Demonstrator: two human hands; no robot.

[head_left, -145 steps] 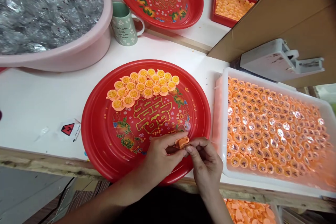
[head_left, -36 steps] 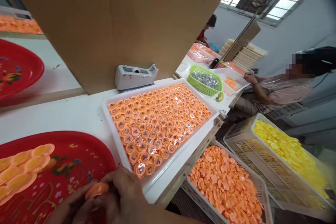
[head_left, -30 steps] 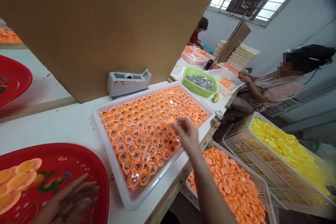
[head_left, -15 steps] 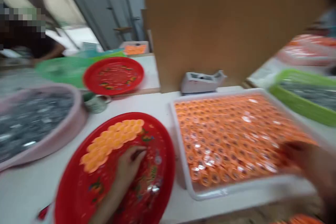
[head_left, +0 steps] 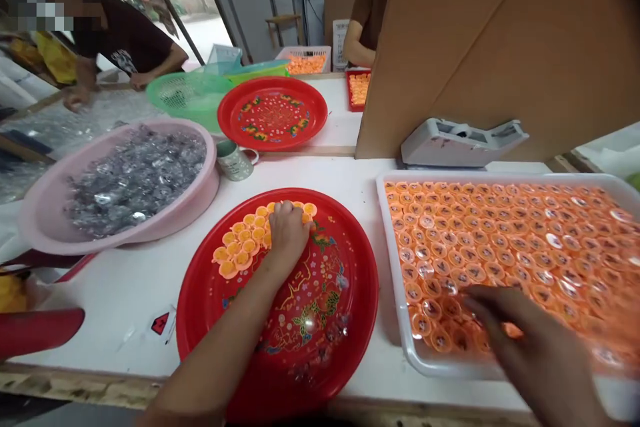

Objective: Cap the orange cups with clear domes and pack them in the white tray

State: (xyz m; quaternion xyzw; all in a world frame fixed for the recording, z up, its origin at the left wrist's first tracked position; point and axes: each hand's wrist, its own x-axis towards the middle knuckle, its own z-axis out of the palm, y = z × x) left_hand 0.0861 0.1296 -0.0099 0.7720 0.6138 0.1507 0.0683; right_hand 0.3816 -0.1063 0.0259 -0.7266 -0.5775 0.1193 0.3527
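Note:
On a round red tray [head_left: 320,373] with a flower pattern lie several small round orange cups [head_left: 245,235] with yellowish centres, grouped along its far left side. My left hand [head_left: 289,230] is over the right end of this group, its fingers curled down around an orange cup and their tips partly hidden. My right hand [head_left: 525,333] is low over a white rectangular tray [head_left: 395,280] filled with rows of orange cups [head_left: 455,223] that have shiny clear tops and dark marks. Its thumb and fingers come together near the front rows; what lies between them is hidden.
A pink basin [head_left: 35,213] of clear plastic pieces stands left, beside a mug [head_left: 236,161]. Behind are another red tray [head_left: 273,113], a green basket [head_left: 190,97] and a tape dispenser [head_left: 460,143] before a cardboard panel [head_left: 490,47]. Two people [head_left: 130,47] are beyond the table.
The view has swung right. My left hand has moved from the red tray's middle to the far cups. My right hand has moved left across the white tray to its front part.

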